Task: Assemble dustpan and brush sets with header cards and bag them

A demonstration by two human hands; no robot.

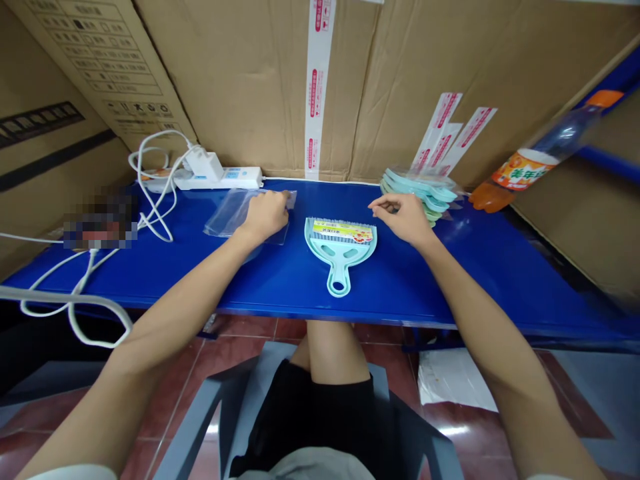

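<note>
A light-blue dustpan (339, 267) lies on the table with its ring handle toward me. In its pan sits a small brush with grey bristles (350, 239), wrapped by a yellow and white label (343, 231). Left of it, my left hand (269, 212) is closed over the edge of clear plastic bags (227, 212), which lie flat. My right hand (404, 215) hovers right of the dustpan, its fingers curled toward the thumb and nothing visible in them. Just behind that hand is a stack of light-blue and green dustpans (433, 193), partly hidden by it.
The blue table (400, 287) backs onto a cardboard wall (250, 87). A white power strip (243, 177) with tangled white cables (163, 200) stands back left. An orange-capped drink bottle (530, 167) leans at the right. A blurred-out object (100, 223) is at far left.
</note>
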